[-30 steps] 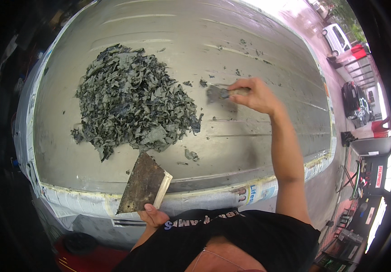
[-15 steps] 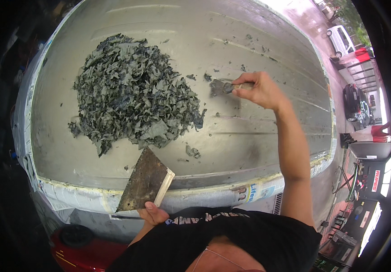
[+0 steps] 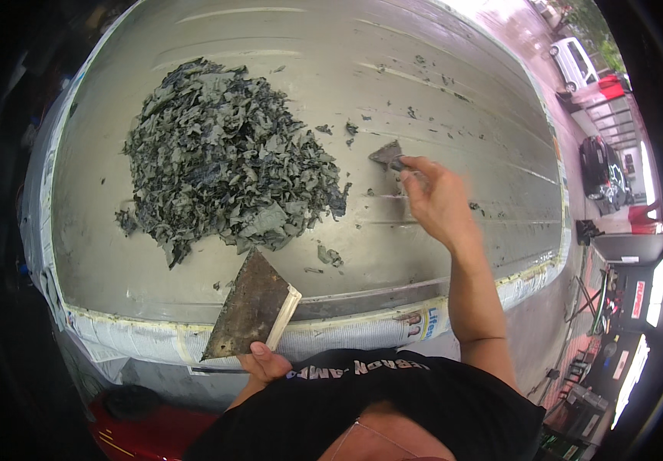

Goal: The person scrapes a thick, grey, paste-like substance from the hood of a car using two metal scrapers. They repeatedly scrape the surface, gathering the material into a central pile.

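Note:
My left hand (image 3: 264, 362) grips a wide dark plate with a pale wooden strip along one edge (image 3: 251, 303), like a broad scraper. Its far corner points at the near side of a heap of grey-green paint flakes (image 3: 228, 157). To the right of the heap, my right hand (image 3: 440, 201) is closed round the handle of a putty knife (image 3: 386, 153). The blade is tilted, close over the bare metal roof (image 3: 454, 161); whether it touches cannot be seen. Small loose flakes (image 3: 352, 128) lie between blade and heap.
Newspaper and tape masking (image 3: 347, 334) runs along the roof's edges. Further scraps lie on the ribbed right part. Beyond it stand a white van (image 3: 575, 65), a dark car (image 3: 600, 169) and a cluttered tool bench (image 3: 585, 399). Red bodywork (image 3: 147, 430) shows at lower left.
My right hand has come down and nearer to me, and the putty knife has turned, its blade now angled to the upper left. The left hand and its plate have shifted only slightly.

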Demonstrator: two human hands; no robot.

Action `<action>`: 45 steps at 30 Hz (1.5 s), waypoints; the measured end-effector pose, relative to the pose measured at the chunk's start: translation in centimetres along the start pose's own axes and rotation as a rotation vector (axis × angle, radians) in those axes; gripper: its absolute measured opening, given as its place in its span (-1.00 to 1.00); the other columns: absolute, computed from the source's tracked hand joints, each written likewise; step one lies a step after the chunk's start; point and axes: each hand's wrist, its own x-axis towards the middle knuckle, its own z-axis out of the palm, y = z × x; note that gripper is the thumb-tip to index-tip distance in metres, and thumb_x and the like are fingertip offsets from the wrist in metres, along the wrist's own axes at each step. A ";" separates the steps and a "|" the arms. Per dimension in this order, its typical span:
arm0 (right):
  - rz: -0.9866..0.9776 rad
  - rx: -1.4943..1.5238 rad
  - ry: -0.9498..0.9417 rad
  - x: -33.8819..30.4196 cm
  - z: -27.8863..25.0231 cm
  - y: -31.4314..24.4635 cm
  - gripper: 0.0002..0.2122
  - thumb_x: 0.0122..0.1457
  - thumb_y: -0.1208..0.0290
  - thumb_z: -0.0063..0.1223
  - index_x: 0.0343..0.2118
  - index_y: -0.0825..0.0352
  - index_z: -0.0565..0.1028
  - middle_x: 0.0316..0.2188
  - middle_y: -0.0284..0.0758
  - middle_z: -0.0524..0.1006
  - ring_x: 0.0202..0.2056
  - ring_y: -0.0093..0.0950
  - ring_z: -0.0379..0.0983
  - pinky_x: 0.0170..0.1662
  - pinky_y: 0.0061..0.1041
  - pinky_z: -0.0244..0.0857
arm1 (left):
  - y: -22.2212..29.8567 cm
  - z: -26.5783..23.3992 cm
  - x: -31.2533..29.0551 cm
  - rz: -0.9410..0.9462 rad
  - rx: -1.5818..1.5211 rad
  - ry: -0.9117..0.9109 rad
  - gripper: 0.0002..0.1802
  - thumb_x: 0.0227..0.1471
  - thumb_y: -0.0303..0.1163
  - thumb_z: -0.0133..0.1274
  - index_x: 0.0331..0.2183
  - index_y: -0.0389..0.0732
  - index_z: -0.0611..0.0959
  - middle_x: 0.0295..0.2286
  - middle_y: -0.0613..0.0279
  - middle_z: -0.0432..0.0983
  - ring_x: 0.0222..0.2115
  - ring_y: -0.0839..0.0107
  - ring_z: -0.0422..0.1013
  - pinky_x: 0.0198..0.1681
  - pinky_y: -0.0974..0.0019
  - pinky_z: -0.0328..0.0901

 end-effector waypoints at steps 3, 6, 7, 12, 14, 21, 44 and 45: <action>-0.035 0.001 -0.008 -0.8 1.5 -0.6 -0.71 0.22 0.40 0.05 -0.05 0.42 0.56 -0.30 0.06 0.57 -0.33 -0.06 0.55 -0.17 -0.13 0.41 | -0.5 0.5 -0.3 0.186 0.129 0.056 -0.67 0.32 -0.55 -0.19 0.02 -0.55 0.22 -0.18 -0.42 0.39 -0.27 -0.14 0.49 -0.15 -0.25 0.47; -0.021 -0.190 0.123 -0.5 3.0 -1.3 -0.71 0.18 0.46 0.03 -0.08 0.48 0.57 -0.37 0.10 0.59 -0.37 -0.02 0.55 -0.19 -0.16 0.40 | -0.4 0.7 0.0 0.292 0.347 0.061 -0.70 0.33 -0.52 -0.23 -0.01 -0.55 0.24 -0.19 -0.41 0.38 -0.25 -0.12 0.48 -0.14 -0.26 0.46; 0.031 -0.178 0.109 -0.3 3.1 -1.8 -0.71 0.17 0.46 0.03 -0.09 0.50 0.57 -0.38 0.11 0.59 -0.35 0.00 0.55 -0.18 -0.15 0.40 | -0.4 0.7 -0.1 0.302 0.400 0.050 -0.71 0.33 -0.52 -0.24 -0.02 -0.55 0.25 -0.19 -0.39 0.38 -0.25 -0.12 0.48 -0.13 -0.27 0.46; 0.076 -0.210 0.116 1.6 3.1 -3.3 -0.72 0.19 0.43 0.01 -0.09 0.41 0.58 -0.46 0.07 0.60 -0.32 0.08 0.57 -0.16 -0.08 0.45 | 0.5 0.1 -0.7 0.003 0.047 0.022 -0.72 0.34 -0.52 -0.21 -0.02 -0.54 0.26 -0.20 -0.29 0.33 -0.26 -0.10 0.48 -0.12 -0.19 0.51; 0.126 -0.229 0.101 2.1 3.1 -3.6 -0.73 0.19 0.43 0.01 -0.11 0.42 0.59 -0.44 0.07 0.61 -0.32 0.07 0.57 -0.15 -0.09 0.45 | 0.3 0.3 -0.4 0.158 0.208 0.063 -0.72 0.34 -0.52 -0.21 -0.03 -0.54 0.27 -0.21 -0.27 0.34 -0.25 -0.09 0.48 -0.11 -0.17 0.51; 0.192 -0.216 0.115 2.2 3.2 -3.5 -0.73 0.19 0.42 0.01 -0.12 0.44 0.59 -0.42 0.07 0.61 -0.30 0.05 0.57 -0.13 -0.13 0.44 | -3.2 0.8 -2.5 0.505 0.664 0.107 -0.70 0.34 -0.51 -0.19 0.00 -0.53 0.30 -0.27 -0.20 0.38 -0.26 -0.01 0.49 -0.13 -0.04 0.54; 0.177 -0.258 0.085 1.2 4.1 -4.9 -0.75 0.22 0.44 -0.03 -0.11 0.45 0.54 -0.43 0.08 0.60 -0.32 0.08 0.57 -0.19 -0.05 0.45 | 2.4 -0.9 0.2 -0.740 -0.464 0.020 -0.28 0.23 0.08 -0.17 0.08 -0.41 0.48 0.01 -0.16 0.45 0.00 0.03 0.38 0.12 0.06 0.25; 0.174 -0.275 0.055 1.2 4.1 -5.0 -0.75 0.22 0.44 -0.03 -0.12 0.45 0.54 -0.43 0.08 0.60 -0.32 0.08 0.57 -0.19 -0.05 0.45 | 2.5 -0.3 0.2 -0.759 -0.468 0.046 -0.28 0.23 0.09 -0.17 0.08 -0.41 0.48 0.01 -0.15 0.45 0.01 0.03 0.38 0.12 0.07 0.25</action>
